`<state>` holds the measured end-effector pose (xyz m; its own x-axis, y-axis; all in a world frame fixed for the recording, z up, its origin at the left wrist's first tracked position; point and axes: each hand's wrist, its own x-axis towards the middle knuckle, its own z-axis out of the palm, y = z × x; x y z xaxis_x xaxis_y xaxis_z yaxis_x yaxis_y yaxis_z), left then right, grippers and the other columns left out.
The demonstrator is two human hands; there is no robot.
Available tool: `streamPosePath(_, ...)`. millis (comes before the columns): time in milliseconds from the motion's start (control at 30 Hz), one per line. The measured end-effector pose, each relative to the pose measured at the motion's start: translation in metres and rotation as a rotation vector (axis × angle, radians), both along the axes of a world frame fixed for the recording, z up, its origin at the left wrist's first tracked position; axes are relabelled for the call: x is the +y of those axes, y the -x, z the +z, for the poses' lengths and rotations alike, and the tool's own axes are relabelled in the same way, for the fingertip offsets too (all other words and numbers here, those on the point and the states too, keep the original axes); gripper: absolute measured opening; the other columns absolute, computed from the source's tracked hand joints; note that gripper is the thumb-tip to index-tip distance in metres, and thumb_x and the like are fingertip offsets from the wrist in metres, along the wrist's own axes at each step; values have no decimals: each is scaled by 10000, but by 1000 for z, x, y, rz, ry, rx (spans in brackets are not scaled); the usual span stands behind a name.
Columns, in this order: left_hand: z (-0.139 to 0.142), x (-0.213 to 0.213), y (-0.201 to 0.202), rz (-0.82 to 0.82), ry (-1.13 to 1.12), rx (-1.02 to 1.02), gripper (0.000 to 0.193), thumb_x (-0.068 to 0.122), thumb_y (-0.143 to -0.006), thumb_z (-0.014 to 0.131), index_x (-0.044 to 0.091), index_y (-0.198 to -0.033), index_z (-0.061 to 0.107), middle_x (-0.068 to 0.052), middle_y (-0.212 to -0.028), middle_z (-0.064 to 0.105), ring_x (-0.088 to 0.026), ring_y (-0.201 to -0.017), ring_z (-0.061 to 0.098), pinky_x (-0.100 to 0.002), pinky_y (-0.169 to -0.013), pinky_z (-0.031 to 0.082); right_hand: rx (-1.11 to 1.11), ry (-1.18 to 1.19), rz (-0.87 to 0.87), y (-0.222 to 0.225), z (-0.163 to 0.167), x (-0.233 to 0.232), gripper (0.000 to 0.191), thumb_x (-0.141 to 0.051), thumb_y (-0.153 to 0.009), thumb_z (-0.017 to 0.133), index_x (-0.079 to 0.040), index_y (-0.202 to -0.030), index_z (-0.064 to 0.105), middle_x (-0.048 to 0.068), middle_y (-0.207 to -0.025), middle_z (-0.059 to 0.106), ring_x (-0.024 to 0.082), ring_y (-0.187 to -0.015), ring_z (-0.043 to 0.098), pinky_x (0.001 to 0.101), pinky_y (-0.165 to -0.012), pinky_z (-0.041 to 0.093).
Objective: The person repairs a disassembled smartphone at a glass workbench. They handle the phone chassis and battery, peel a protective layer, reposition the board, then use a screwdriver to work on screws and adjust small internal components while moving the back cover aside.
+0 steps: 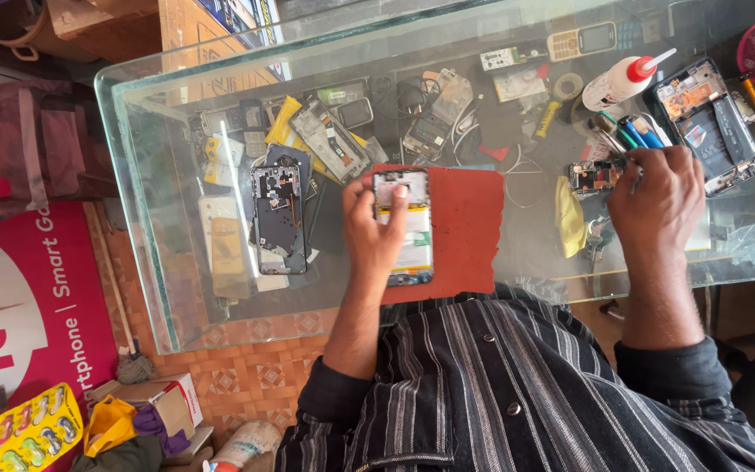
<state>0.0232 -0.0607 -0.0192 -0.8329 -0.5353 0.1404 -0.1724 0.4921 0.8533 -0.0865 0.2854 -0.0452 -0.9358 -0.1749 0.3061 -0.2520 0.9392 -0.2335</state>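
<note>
Opened phone [403, 229] lies on mat [463, 229], under left hand [376, 232]. Second phone [278, 218] at 9 o'clock; glue bottle [619, 81] at 2 o'clock.

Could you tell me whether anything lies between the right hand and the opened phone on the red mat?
Nothing visible blocks it. Between the right hand and the opened phone, held by the left hand, lie only the flat red mat, bare glass and a yellow cloth.

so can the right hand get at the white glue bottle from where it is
Probably yes. The right hand is at the tools beside the small circuit board, and the white glue bottle lies just beyond on the glass table, red nozzle up. Only the blue-handled tools lie between, low enough to reach over.
</note>
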Motion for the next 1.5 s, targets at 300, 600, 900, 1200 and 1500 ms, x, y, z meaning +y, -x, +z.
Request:
streamPosePath(300,9,31,10,-200,-241,-106,307,282,-924,767,4,-875,645,-98,-778,705,-204,-669,682,-351,-620,522,-9,3,52,8,-9,2,61,-44,-966,685,-49,-957,624,138,-1042,568,364,-1084,574,478,-964,475)
streamPosePath(600,0,27,8,-222,-435,-51,230,228,-972,720,6,-1002,671,-75,-859,758,-87,-756,698,-274,-660,546,-92,41,40,18,-8,20,96,-59,-925,658,-76,-1016,686,97,-1015,603,318,-1004,594,457,-953,474)
streamPosePath(900,-3,28,13,-175,-496,-95,248,230,-988,700,-16,-1018,704,-64,-859,779,-56,-769,700,-246,-667,548,-94,-7,95,26,1,23,137,-126,-970,782,-116,-1107,780,79,-1027,612,298,-1087,604,452,-1004,463)
streamPosePath(1200,-1,30,14,-166,-527,-95,248,232,-989,696,-15,-1010,707,-74,-860,790,-62,-752,707,-243,-657,551,57,-96,77,29,-1,21,115,-67,-840,685,-61,-943,633,99,-1009,586,291,-1009,594,420,-985,503)
streamPosePath(1500,1,32,16,-147,-448,-121,279,274,-972,713,-4,-984,713,-78,-829,796,-58,-739,719,-245,-651,545,-71,417,602,-13,61,-50,221,-36,-940,790,-47,-1100,638,111,-1162,679,281,-936,708,371,-768,582)
